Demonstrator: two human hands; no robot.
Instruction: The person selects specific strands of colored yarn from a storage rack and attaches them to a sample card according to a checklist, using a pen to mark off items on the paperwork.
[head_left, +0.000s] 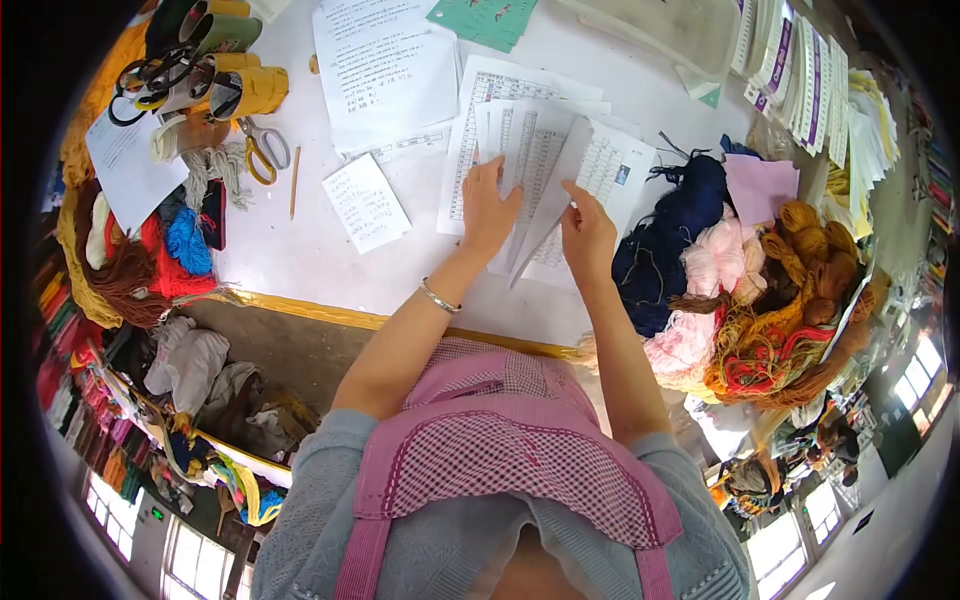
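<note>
Printed sheets covered in tables (540, 135) lie in a loose, fanned pile before me. My left hand (490, 208) rests on the pile, fingers stretched and thumb apart, holding nothing. A bracelet circles that wrist. My right hand (588, 232) is closed on the edge of a printed sheet (583, 160), which is lifted and bent over the others. Left of the pile is a small handwritten note (366, 204). Above the note, larger text sheets (388, 75) overlap the pile's edge.
Scissors (262, 152) and a pencil (295, 183) lie to the left, beside cloth-covered holders (250, 92). Dark blue yarn (665, 240) and pink yarn (715, 255) crowd the right side. Green cards (485, 20) and a plastic bin (655, 35) are at the back.
</note>
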